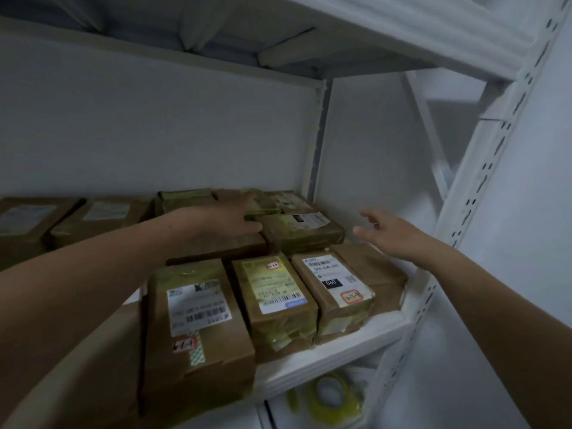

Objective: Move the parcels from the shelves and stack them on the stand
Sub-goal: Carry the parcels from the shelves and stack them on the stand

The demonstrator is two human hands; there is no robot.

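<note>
- The left hand [232,213] reaches to the far row of the shelf [340,345]. Its fingers [247,198] lie fairly straight on a brown parcel [266,207] and grip nothing.
- The right hand [393,232] hovers near the shelf's right end, with its fingers spread and holding nothing.
- 3 labelled parcels [275,298] stand side by side in the near row.
- Other parcels [102,215] lie far left.
- A tape roll [331,394] sits on the lower shelf.

The head-worn camera faces forward and slightly down, close to the shelf [340,343], seemingly angled toward its right end.
</note>
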